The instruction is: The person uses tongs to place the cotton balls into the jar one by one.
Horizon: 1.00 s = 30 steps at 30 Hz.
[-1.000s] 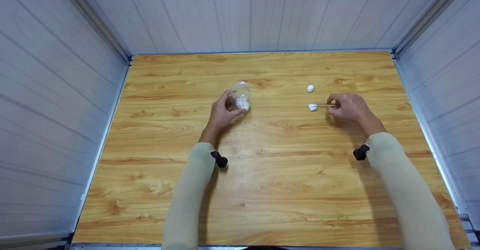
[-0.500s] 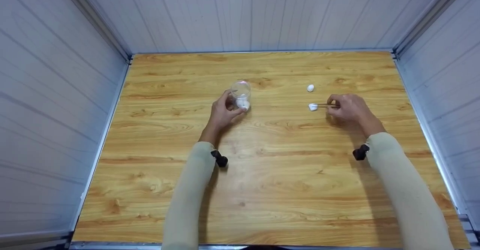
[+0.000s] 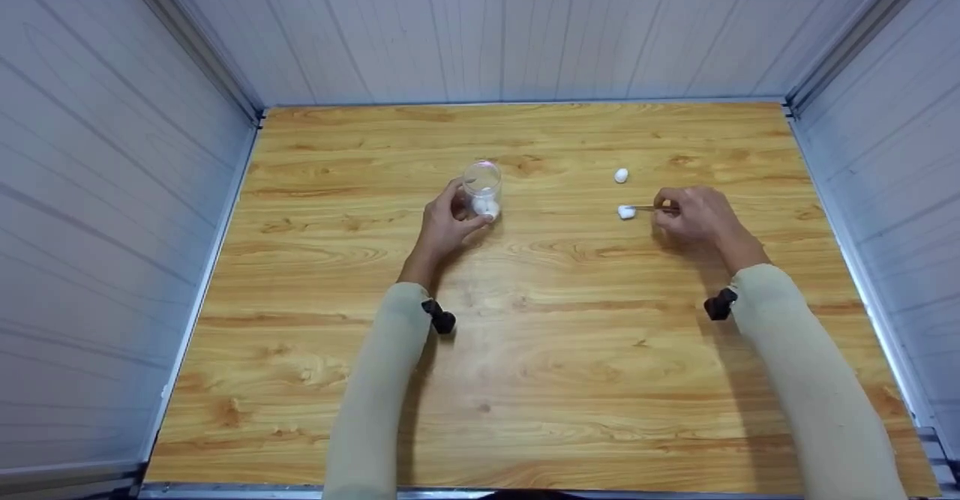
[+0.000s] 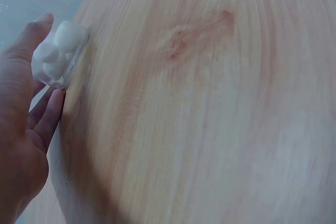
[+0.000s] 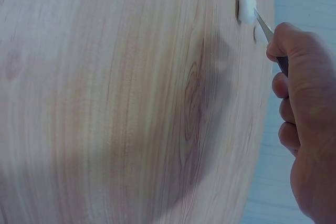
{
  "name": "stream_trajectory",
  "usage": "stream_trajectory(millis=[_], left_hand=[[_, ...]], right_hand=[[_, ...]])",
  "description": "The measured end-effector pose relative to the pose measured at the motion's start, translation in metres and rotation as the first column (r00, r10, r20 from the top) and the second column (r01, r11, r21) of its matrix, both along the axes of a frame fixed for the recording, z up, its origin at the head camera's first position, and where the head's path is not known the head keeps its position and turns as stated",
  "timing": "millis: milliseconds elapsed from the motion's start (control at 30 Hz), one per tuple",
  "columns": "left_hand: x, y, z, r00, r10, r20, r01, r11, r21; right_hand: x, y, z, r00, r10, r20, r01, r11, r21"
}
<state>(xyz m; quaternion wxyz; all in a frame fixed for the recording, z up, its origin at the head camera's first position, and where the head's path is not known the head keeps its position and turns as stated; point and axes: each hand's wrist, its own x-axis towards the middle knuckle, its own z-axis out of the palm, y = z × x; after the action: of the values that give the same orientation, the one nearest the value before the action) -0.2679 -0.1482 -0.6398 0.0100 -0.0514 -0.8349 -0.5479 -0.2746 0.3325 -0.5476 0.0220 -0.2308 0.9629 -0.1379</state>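
Note:
My left hand [image 3: 446, 223] holds a clear cup [image 3: 481, 175] on the table, thumb on the near side and fingers round the back. Several white cotton balls [image 4: 68, 36] lie in the bottom of the cup, seen through its wall in the left wrist view. With curled fingers my right hand [image 3: 699, 214] pinches a pair of metal tweezers [image 5: 265, 28], pointing left. Their tips meet a white cotton ball [image 5: 247, 9], which has a dark shadow beside it. Another cotton ball [image 3: 621, 175] lies on the table just beyond, partly hidden behind the tweezers in the right wrist view.
The wood-grain table [image 3: 525, 380] is enclosed by pale panel walls [image 3: 465, 28] at the back and on both sides. A small black wrist camera [image 3: 721, 304] sits at the right sleeve, and another black camera [image 3: 441, 318] at the left sleeve.
The tweezers and the cotton ball at their tips have turned slightly, and the tweezers now look narrower from above. The left hand and cup hold nearly the same place.

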Motion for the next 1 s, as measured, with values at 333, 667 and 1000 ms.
stream_trajectory(millis=[333,667,1000], left_hand=[[0.017,0.008,0.028,1.000,0.010,0.017,-0.010,1.000,0.012],[0.006,0.001,0.010,1.000,-0.005,-0.003,0.005,1.000,0.015],[0.020,0.007,0.032,1.000,0.002,0.007,-0.002,1.000,-0.006]], right_hand=[[0.000,0.000,0.000,1.000,0.009,-0.004,-0.009,1.000,0.003],[0.001,-0.002,0.002,0.999,0.010,-0.045,-0.012,0.999,-0.042],[0.002,-0.001,0.005,0.993,0.007,-0.122,-0.021,0.993,-0.119]])
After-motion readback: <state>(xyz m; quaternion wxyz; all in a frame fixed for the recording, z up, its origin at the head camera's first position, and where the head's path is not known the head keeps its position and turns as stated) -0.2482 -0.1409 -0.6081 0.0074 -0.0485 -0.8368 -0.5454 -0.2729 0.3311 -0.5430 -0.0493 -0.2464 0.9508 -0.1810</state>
